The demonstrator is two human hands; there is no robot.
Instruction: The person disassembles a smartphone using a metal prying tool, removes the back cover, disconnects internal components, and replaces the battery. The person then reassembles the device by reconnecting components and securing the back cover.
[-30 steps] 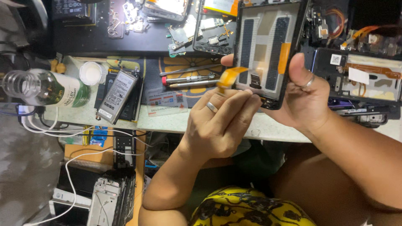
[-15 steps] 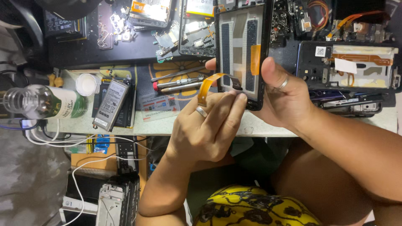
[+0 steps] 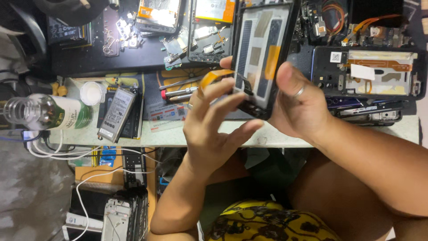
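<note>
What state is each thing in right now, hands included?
Left hand: fingers spread, fingertips on the orange ribbon cable.
Right hand: gripping the opened phone.
Opened phone: back off, insides showing, held tilted above the bench.
Plastic bottle: on its side.
Loose battery: flat on the bench.
Second opened phone: flat, back off.

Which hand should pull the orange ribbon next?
Probably the left hand: its fingertips already touch the thin orange ribbon cable. The right hand is busy gripping the opened black phone frame it hangs from.
</note>
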